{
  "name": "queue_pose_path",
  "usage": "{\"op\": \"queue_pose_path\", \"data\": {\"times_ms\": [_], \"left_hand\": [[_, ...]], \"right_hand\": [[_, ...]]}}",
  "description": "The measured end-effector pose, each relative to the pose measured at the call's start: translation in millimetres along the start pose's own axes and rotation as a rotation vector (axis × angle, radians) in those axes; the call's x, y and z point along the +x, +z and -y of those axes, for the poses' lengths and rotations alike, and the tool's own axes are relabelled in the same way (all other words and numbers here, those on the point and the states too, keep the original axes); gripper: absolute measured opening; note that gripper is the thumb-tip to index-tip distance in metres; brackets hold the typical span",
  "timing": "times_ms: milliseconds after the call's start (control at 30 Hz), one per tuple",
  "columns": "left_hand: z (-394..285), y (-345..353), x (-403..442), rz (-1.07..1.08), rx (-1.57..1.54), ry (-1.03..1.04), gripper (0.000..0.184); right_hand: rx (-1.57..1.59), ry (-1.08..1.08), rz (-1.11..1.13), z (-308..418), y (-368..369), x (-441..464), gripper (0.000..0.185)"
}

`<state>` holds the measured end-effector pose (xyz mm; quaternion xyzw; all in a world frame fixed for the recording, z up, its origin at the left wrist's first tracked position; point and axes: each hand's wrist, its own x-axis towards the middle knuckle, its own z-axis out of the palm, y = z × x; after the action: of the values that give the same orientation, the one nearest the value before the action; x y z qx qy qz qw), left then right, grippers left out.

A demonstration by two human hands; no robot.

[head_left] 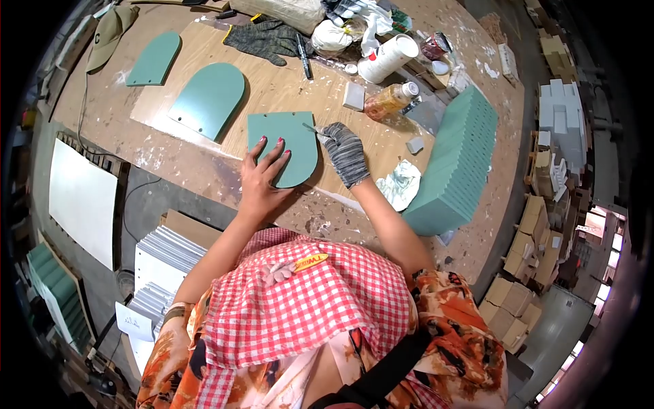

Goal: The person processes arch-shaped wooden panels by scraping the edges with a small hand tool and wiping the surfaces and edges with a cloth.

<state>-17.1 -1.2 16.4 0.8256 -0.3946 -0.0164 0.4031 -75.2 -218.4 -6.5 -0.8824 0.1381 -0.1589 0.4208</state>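
Observation:
A green panel [300,150] with one rounded end and small holes along its straight edge lies flat on the work table. My left hand [264,178], bare, rests on it with fingers spread and pressing flat. My right hand [345,155], in a grey knitted glove, is closed at the panel's right edge. From its fingertips sticks a small thin tool [310,127], its tip at the panel's upper right corner; its exact kind is too small to tell. Two similar panels, one near [210,99] and one farther [157,60], lie to the left.
At right stands a long stack of green panels [449,167], beside a crumpled white cloth [400,185]. Farther back are a drink bottle [390,102], a white canister [388,59], a white block [353,96], a marker [304,57], a glove [267,42] and a cap [112,37].

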Motion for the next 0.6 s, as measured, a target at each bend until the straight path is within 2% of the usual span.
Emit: {"op": "queue_pose_path", "data": {"times_ms": [100,267,367,600], "left_hand": [[0.4,-0.3,0.9,-0.007,0.0,0.028,0.066],[-1.4,-0.8,2.8,-0.015,-0.01,0.023,0.063],[-2.0,0.0,1.8,-0.013,-0.011,0.014,0.062],[-2.2,1.5,1.3,-0.01,0.0,0.008,0.062]], "right_hand": [[-0.081,0.021,0.022,10.5,-7.1,-6.6,0.014],[-0.011,0.04,-0.007,23.6,-13.5,-33.1,0.011],[-0.084,-0.027,-0.046,32.9,-13.6,-48.2,0.014],[-0.159,-0.002,-0.136,42.6,9.4,-84.7,0.016]]}}
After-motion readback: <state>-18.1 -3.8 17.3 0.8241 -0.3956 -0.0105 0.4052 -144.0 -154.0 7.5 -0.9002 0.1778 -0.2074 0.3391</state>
